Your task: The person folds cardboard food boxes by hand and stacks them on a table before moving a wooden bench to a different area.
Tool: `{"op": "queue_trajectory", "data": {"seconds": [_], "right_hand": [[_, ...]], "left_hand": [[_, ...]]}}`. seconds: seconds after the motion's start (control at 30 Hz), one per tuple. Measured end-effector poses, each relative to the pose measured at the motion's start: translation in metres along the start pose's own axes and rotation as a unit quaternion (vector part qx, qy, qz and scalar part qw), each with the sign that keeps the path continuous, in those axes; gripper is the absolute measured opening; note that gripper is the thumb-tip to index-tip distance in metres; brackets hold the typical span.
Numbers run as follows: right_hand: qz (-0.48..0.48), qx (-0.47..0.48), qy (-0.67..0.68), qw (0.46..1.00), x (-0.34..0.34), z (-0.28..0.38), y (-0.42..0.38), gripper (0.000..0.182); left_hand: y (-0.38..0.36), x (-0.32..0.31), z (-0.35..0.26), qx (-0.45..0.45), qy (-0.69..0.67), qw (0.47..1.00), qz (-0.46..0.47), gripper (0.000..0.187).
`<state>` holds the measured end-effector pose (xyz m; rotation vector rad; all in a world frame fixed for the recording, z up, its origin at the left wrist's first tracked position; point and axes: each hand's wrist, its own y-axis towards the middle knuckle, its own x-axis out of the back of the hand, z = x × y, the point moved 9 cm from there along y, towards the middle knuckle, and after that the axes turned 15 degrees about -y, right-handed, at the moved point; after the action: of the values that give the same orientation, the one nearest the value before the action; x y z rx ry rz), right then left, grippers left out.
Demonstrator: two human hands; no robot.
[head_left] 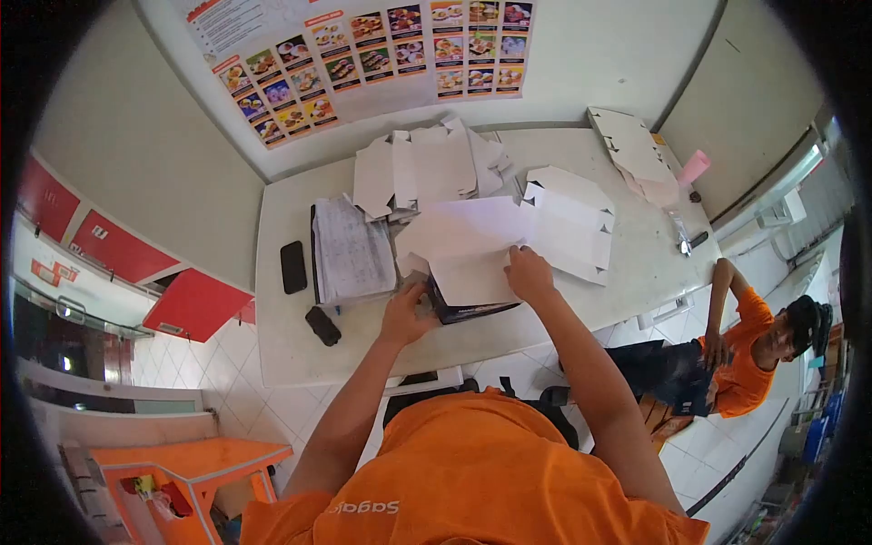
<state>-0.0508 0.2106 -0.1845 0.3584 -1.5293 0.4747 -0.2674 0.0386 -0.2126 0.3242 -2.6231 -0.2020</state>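
The fingers of the right hand [530, 272] press flat on a white cardboard box blank [472, 245], pinning its flap; they are spread, not gripping. The left hand [406, 313] curls against the blank's lower left corner beside a dark box [472, 312] underneath, though whether it pinches the edge is hard to tell. The blank lies on the white counter [282, 336], in front of the person. The step in hand looks like folding the blank into shape; the next move likely calls for creasing the flap firmly. A stack of blanks [422, 168], papers [350, 250] and 2 phones [293, 266] lie around.
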Motion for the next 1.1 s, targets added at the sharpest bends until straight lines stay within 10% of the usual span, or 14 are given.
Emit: {"op": "queue_trajectory", "data": {"seconds": [0.23,0.4,0.63,0.83,1.03,1.1], "right_hand": [[0.014,-0.026,-0.009,1.000,-0.020,-0.002,0.010,0.030],[-0.078,-0.036,0.073,0.994,-0.017,-0.005,0.004,0.025],[-0.034,-0.053,0.023,0.998,-0.011,0.007,0.006,0.019],[-0.038,-0.073,0.024,0.996,-0.017,0.005,0.000,0.018],[-0.053,-0.071,0.032,0.996,-0.003,-0.004,-0.007,0.033],[-0.011,-0.003,0.220,0.975,-0.023,-0.024,0.002,0.046]], "left_hand": [[-0.001,-0.013,0.012,0.068,-0.076,0.995,0.024,0.055],[-0.018,-0.007,-0.032,-0.064,-0.092,0.990,-0.089,0.058],[-0.034,-0.022,-0.019,-0.099,0.016,0.995,-0.009,0.052],[-0.034,-0.025,-0.023,-0.026,-0.159,0.987,-0.006,0.045],[-0.026,-0.028,-0.034,0.010,-0.113,0.994,0.000,0.048],[-0.026,-0.026,-0.032,-0.063,-0.029,0.997,-0.022,0.053]]}}
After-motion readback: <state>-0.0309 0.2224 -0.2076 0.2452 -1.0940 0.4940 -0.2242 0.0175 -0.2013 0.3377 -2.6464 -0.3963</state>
